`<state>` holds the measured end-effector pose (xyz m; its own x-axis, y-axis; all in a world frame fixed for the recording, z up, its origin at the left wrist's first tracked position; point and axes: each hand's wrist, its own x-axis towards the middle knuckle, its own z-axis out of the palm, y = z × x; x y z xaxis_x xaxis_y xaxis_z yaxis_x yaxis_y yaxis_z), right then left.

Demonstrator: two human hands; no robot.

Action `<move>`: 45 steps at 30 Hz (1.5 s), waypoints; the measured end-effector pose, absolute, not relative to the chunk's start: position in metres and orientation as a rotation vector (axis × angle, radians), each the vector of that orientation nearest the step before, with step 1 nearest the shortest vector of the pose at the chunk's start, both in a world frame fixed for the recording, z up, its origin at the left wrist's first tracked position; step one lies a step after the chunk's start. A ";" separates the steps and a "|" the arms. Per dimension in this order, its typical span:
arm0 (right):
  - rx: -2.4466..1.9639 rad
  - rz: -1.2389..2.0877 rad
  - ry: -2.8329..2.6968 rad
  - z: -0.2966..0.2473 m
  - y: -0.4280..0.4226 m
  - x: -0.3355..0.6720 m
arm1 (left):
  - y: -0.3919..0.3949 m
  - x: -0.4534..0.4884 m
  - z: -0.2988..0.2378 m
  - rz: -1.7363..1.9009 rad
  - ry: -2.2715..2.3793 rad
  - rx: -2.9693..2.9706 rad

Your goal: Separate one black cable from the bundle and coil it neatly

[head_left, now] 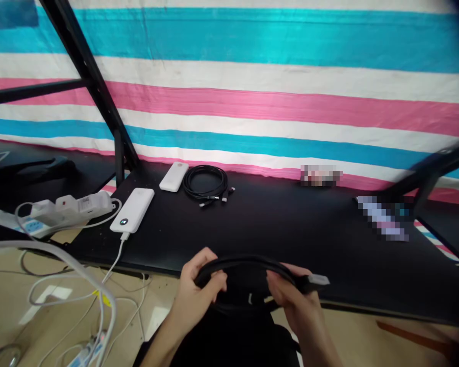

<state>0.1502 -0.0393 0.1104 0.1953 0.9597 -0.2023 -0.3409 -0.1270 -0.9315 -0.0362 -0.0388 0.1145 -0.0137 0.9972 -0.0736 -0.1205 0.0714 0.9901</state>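
A black cable (248, 261), wound into a loop, is held between my two hands at the front edge of the table. My left hand (199, 285) is closed around the left side of the loop, its thumb on the inner side. On the right side, my right hand (294, 295) grips the coil; a grey-tipped plug (319, 280) sticks out past its fingers. Another plug end shows low inside the loop, too dark to make out its type. The lower part of the coil blends into dark clothing.
Farther back on the black table (275, 219) lie a second coiled black cable (205, 182) and two white power banks, one (133, 210) plugged to a white cord, the other (174, 177) behind. Power strips (72, 209) and loose cords crowd the left. Blurred items (382, 219) lie right.
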 end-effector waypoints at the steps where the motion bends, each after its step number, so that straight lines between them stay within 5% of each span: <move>1: -1.093 1.322 -0.681 0.113 -0.037 0.150 | -0.035 -0.035 0.119 1.235 1.195 1.085; 13: -0.547 1.336 -0.566 0.140 -0.037 0.157 | -0.054 -0.009 0.086 0.817 0.889 1.041; 23: -0.417 1.662 -0.800 0.133 -0.045 0.128 | -0.064 0.028 0.106 1.214 0.506 0.008; 29: -0.716 1.405 -1.350 0.134 -0.051 0.130 | -0.055 -0.002 0.125 1.403 0.407 -0.352; 37: -1.027 1.182 -1.732 0.118 -0.038 0.166 | -0.063 -0.038 0.125 1.504 0.126 -0.100; 45: -0.881 1.369 -1.307 0.148 -0.054 0.176 | -0.088 -0.033 0.135 1.201 0.801 0.423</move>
<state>0.1758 -0.0540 0.1485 -0.2284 0.9648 0.1306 -0.1753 0.0912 -0.9803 -0.0326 -0.0884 0.1354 0.1402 0.9365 -0.3215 -0.6570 0.3309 0.6774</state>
